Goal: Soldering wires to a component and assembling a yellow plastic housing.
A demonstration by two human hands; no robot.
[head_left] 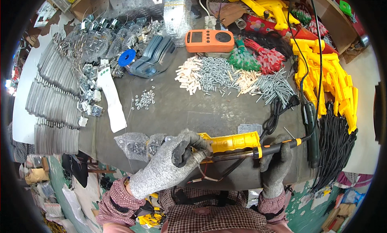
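Just below the orange rectangular meter (pixel 209 40) and nearer the person, past the heaps of screws, the left hand (pixel 171 162) in a grey knitted glove grips a yellow plastic housing with trailing wires (pixel 231 142). Its fingers are curled and pressed tight round the housing's left end, thumb over the top, seemingly to keep the piece steady above the dark worktop (pixel 181 108) at its near edge. The right hand (pixel 276 160), gloved alike, is closed in a fist round the dark handle of a soldering iron with an orange collar (pixel 266 150), held nearly level so that its metal tip lies along the housing's lower edge; whether the tip touches, I cannot tell. The housing is a long, boxy bright-yellow shell, with thin red and dark wires hanging from its underside towards the person. To the meter's right lie stacked yellow shells (pixel 330 80) of the same kind; between meter and housing lie grey screws (pixel 217 74).
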